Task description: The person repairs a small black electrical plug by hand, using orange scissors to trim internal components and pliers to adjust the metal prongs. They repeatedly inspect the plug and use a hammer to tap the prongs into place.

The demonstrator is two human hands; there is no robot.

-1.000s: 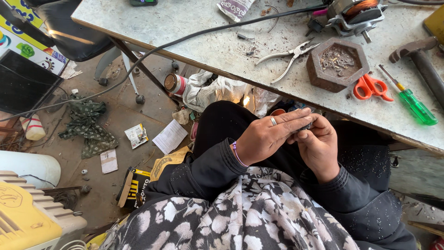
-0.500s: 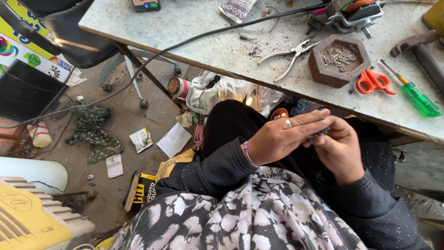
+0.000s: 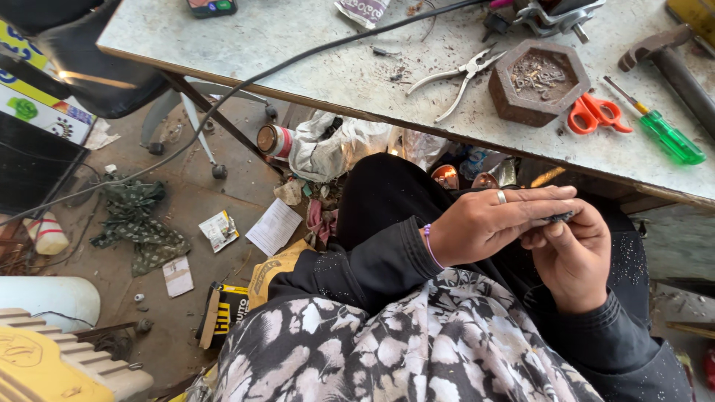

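- Dark, small object [image 3: 557,218] sits pinched between the two hands, over the lap; it is too small to tell what it is
- left hand [image 3: 491,223] lies flat across, its fingers [image 3: 547,195] held together and straight, pressing on top of the dark object; a ring [image 3: 501,196] shows on one finger, a purple band [image 3: 429,244] on the wrist
- right hand [image 3: 570,257] cups from below, its fingers [image 3: 551,237] curled and closed on the same object; the fingertips of both hands touch there
- both sleeves are black; a floral black-and-white cloth [image 3: 402,342] covers the lap below the hands
- beyond the fingers runs the counter [image 3: 298,52], grey and dusty, well apart from the hands
- on it, straight past the fingers, a hexagonal brown tray [image 3: 538,80] holds small metal bits; just beside it lie orange-handled scissors [image 3: 597,113]; a green-handled screwdriver [image 3: 663,128] lies right of those; a hammer [image 3: 666,63] lies farther off
- silver pliers [image 3: 460,78] lie left of the tray; a black cable [image 3: 298,63] crosses the counter and drops to the floor
- left of the hands, on the floor, lie papers [image 3: 274,225], a green rag [image 3: 138,219] and a can [image 3: 272,140]
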